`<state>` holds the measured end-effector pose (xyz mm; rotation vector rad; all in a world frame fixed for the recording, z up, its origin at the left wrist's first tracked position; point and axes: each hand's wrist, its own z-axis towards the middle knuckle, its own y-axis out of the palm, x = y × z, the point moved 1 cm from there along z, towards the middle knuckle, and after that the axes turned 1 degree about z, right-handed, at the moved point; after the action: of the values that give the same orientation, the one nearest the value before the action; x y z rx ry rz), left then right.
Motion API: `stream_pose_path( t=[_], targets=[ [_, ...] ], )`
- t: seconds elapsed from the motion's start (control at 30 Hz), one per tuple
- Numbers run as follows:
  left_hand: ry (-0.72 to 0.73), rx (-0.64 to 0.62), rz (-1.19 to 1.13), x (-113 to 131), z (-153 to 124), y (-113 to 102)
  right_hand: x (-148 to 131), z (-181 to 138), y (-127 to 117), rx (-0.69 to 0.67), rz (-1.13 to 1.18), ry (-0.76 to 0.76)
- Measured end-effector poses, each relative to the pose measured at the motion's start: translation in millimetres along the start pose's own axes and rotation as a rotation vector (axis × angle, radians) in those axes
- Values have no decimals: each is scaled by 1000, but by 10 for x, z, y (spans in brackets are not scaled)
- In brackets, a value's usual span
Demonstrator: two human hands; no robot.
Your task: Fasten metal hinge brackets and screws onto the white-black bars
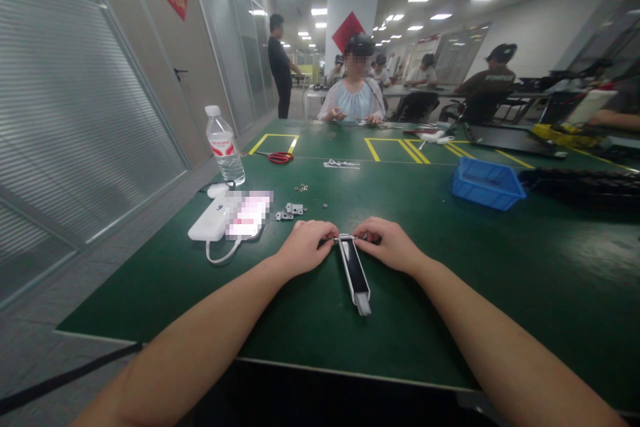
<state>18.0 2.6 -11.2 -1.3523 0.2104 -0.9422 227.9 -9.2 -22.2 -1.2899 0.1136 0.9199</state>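
A narrow white frame with a black inset [356,268] lies on the green table in front of me, a pale grey tab [363,305] sticking out of its near end. At its far end, my left hand [311,245] is closed, thumb and fingertips pinching at the left side. My right hand [389,242] pinches from the opposite side, its fingers curled. A thin metal pin [346,237] seems to run across that end between both hands; the fingertips cover its ends. Left of my left hand lie small grey metal brackets [290,212], with several nuts [301,187] beyond them.
On the left are a water bottle [223,147], a white power bank [207,219] and a cabled phone [250,215]. Red-handled scissors [281,157] and white strips [341,164] lie farther back. A blue bin [487,183] stands right. A person [356,97] sits opposite.
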Motion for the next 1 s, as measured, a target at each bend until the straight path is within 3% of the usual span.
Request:
stream_pose_path(
  t=[1.0],
  targets=[
    [-2, 24, 30, 18, -4, -15, 39, -6, -2, 10, -3, -4]
  ],
)
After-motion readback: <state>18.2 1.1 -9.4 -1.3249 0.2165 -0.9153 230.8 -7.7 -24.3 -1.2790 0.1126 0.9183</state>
